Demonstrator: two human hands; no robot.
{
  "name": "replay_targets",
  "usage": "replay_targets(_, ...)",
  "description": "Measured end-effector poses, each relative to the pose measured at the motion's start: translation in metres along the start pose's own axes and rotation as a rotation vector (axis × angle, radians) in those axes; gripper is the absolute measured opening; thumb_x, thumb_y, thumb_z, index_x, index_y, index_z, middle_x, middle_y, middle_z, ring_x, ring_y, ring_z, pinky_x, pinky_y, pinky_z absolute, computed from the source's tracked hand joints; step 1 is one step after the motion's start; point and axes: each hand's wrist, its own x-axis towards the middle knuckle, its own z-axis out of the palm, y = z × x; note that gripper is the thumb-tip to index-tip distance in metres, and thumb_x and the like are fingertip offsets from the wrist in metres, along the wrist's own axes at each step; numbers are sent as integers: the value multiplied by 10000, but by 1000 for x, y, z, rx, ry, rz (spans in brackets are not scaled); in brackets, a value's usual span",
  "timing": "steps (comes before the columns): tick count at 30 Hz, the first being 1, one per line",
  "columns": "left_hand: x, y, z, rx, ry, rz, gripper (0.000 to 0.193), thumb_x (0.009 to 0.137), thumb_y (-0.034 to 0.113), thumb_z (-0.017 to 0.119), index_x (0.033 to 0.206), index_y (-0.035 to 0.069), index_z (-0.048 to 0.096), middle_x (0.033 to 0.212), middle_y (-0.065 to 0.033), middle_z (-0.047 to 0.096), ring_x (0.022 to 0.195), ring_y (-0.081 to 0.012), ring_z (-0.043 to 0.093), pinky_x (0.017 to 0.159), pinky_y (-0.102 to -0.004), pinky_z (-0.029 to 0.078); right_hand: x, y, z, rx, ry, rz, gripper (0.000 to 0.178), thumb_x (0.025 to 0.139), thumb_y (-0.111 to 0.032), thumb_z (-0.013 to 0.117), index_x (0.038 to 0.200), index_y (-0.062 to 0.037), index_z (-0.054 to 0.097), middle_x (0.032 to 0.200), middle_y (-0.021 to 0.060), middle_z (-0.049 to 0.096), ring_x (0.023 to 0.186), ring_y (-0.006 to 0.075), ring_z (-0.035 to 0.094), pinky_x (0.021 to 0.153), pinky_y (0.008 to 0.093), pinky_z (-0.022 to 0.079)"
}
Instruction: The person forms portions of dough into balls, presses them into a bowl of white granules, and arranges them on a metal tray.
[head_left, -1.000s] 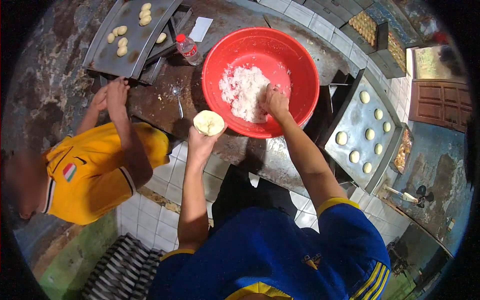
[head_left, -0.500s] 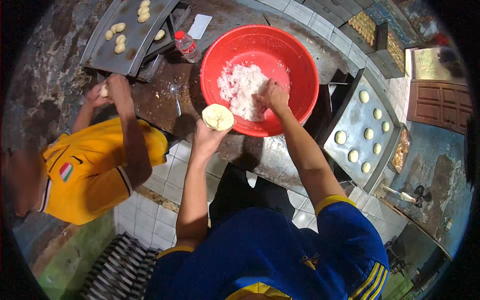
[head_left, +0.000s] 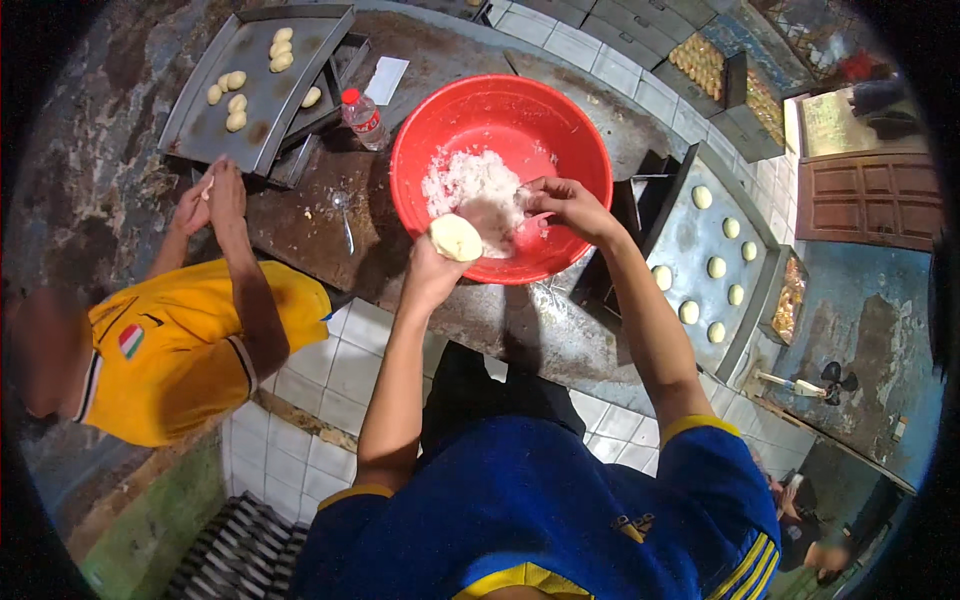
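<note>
In my left hand (head_left: 430, 280) is a pale yellow round of dough (head_left: 456, 238), held at the near left rim of a large red basin (head_left: 580, 120). The basin holds a heap of white, crumbly shreds (head_left: 470, 180). My right hand (head_left: 575, 207) is over the basin's right side, thumb and fingers pinched around a small clump of the shreds. The fingers partly hide that clump, and the dough covers part of the heap's near edge.
A co-worker in a yellow shirt (head_left: 190, 340) handles a small pale piece at left. Behind are a tray (head_left: 205, 130) with dough balls, a red-capped bottle (head_left: 365, 125) and a spoon (head_left: 346, 222). Another dough-ball tray (head_left: 690, 240) is at right.
My right hand has drawn up and back from the heap, its fingers now pinched around some shreds. The dough in my left hand is now tilted and nearer the heap. The view has shifted slightly.
</note>
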Motion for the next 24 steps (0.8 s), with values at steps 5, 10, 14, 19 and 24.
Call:
replay_targets(5,24,33,39,-9,-81,116,430,848,71,857,1242,10,696,1168,-70,760,1074,-149,703,933,-338,571,-69,-82,61,-626,158,-462,295,968,-99,699,1255,-36,719,1187,115,754,1009,266,755,856,395,624)
replay_targets(10,32,59,64,-26,-135,235,351,888,53,789,1221,5,693,1146,-128,764,1044,-220,722,906,-377,574,-116,-87,89,-1204,292,-586,407,992,-88,528,1377,-34,645,1458,150,628,1238,341,682,992,440,602)
replay_targets(14,41,62,77,-98,-233,265,204,948,47,715,1146,16,680,1019,-82,746,949,-173,684,839,-366,571,-128,-56,70,-1062,260,-772,592,878,-3,592,1469,38,569,1530,257,553,1424,404,542,1216,465,426)
replay_targets(19,32,62,77,-250,-382,294,321,961,-51,648,1280,-15,646,1226,-89,706,1124,-194,686,920,-335,589,-154,-89,68,-959,110,-688,720,861,7,595,1555,90,420,1601,316,449,1513,415,433,1272,475,347)
replay_targets(24,37,78,89,-139,-458,240,287,946,-47,673,1228,-4,637,1199,-72,691,1076,-171,689,840,-308,587,-183,-84,50,-873,291,-760,685,919,-87,645,1559,38,437,1600,290,451,1447,443,492,1215,488,417)
